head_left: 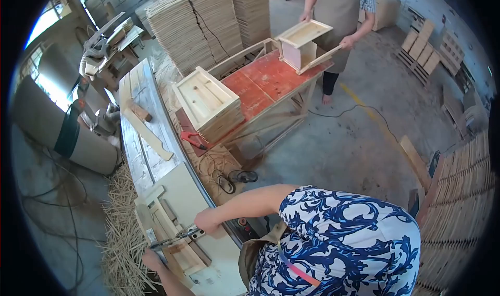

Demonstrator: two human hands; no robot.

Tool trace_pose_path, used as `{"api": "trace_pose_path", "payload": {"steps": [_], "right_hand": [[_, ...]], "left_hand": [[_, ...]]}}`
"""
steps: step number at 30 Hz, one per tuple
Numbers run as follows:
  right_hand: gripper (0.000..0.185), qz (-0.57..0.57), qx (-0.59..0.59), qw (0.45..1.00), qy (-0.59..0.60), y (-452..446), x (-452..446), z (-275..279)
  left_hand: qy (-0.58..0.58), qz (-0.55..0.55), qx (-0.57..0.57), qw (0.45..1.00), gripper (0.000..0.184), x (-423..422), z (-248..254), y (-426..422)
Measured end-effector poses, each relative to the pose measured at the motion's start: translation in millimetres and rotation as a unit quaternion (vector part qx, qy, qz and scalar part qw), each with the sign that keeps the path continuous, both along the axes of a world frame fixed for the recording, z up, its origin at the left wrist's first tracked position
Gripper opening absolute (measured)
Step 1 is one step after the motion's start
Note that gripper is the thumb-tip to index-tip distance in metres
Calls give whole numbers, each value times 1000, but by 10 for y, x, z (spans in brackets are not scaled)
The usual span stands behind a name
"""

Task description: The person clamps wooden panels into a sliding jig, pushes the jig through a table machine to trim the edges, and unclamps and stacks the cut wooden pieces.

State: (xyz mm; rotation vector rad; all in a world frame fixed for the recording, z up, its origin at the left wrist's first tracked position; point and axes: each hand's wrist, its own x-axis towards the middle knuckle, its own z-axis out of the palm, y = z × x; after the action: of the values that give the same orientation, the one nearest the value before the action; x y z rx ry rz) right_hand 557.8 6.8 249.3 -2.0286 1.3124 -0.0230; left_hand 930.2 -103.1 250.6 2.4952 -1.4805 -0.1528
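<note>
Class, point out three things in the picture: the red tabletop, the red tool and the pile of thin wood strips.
Red tabletop (263,81): head view, bare surface between the boxes.
Red tool (192,138): head view, its body.
Pile of strips (123,212): head view, the pile's middle.

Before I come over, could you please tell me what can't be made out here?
All in the head view:
Right hand: fingertips, hidden by its own back.
Left hand: exact grip, too small.
Co-worker: head, cut off by the top edge.
Near box: underside, hidden by its walls.
</note>
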Motion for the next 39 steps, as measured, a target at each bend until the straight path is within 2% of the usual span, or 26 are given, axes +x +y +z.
{"api": "trace_pose_path", "payload": {"steps": [8,10,12,17,19,25,30,34,39], "right_hand": [[18,12,49,999,-20,-17,42,-104],[10,22,15,999,-20,-36,37,-148],[10,23,18,999,-21,-42,12,-147],[10,22,14,999,-34,-3,22,-76],[18,11,57,998,-28,-13,1,-36],[18,17,47,999,-10,-22,25,-50],[18,12,58,998,-2,-26,18,-40],[19,9,55,998,-13,-10,30,-19],[21,16,44,999,-4,-58,59,-110]], "left_hand": [[-27,24,8,999,58,-70,117,16],[-26,21,13,999,58,-53,90,7],[-39,-13,14,999,58,-27,81,9],[-40,11,3,999,60,-1,57,21],[-39,7,-5,999,60,-31,62,17],[-50,-6,-4,999,60,34,-28,-1],[-57,26,-38,997,57,54,-90,-46],[-56,36,-20,998,52,57,-78,-65],[-27,24,-24,999,57,69,-131,-64]]}}
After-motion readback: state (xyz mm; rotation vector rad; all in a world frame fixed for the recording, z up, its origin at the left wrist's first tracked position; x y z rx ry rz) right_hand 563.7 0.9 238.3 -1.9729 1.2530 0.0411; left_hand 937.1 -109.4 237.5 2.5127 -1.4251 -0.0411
